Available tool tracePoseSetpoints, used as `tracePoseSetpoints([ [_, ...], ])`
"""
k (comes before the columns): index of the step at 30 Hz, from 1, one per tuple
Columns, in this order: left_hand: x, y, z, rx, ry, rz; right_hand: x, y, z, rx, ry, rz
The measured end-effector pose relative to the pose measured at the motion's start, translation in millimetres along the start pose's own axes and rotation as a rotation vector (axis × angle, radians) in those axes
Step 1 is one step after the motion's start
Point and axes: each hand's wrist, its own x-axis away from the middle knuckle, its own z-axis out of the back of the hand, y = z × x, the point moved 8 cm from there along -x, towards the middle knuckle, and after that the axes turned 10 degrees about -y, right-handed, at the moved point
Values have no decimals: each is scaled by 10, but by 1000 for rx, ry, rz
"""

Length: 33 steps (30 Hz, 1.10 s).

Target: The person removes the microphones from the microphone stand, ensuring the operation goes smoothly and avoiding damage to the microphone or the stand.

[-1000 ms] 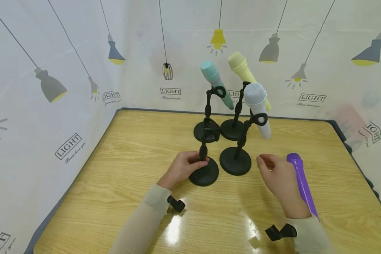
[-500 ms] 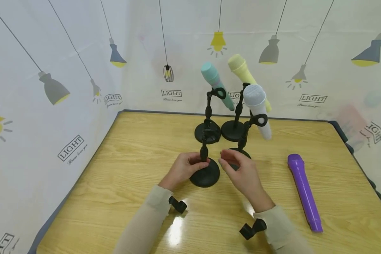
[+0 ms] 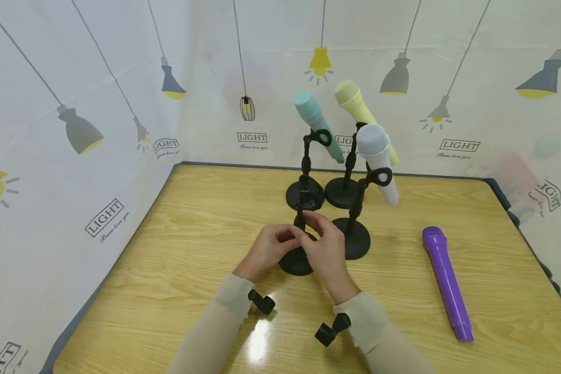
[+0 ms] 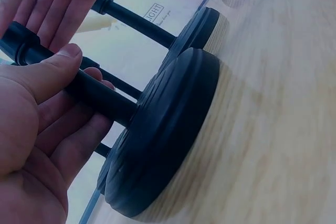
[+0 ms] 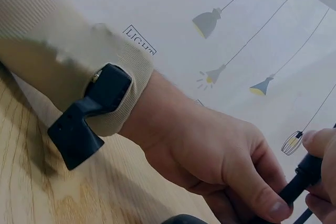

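A black microphone stand (image 3: 293,264) with a round base stands upright on the table in front of me; its clip holds no microphone. My left hand (image 3: 266,249) grips its pole just above the base, thumb on one side and fingers behind in the left wrist view. My right hand (image 3: 328,254) closes round the pole's collar (image 4: 20,43) slightly higher, its thumb and a finger on either side in the right wrist view. On the right lies a purple microphone (image 3: 448,283). Behind, similar stands hold a teal microphone (image 3: 319,124), a yellow microphone (image 3: 355,101) and a white microphone (image 3: 376,156).
The wooden table (image 3: 191,218) meets a fabric backdrop (image 3: 205,62) printed with lamps at its back and sides. The white microphone's stand base (image 3: 357,241) sits close to the right of my right hand.
My right hand has come left from beside the purple microphone, past the white microphone's stand, to the pole that my left hand holds. The left hand keeps its place.
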Motion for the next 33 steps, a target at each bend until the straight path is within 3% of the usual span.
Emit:
tracePoseSetpoints([
  [8,-9,44,-15,-16,9,-1,-1,-69,17,116,84,95],
  [14,-15,64,-16,-53,14,36,-17,-97,13,135,53,153],
  [19,-15,83,-20,-84,12,28,-25,-116,12,140,19,190],
  [23,-16,91,-19,-92,10,15,-40,-108,-1,117,-38,196],
  [30,-10,95,-12,-38,-1,11,-67,48,-82,-23,-262,114],
  [33,-7,96,-15,-31,-10,12,-71,100,-61,-105,-264,70],
])
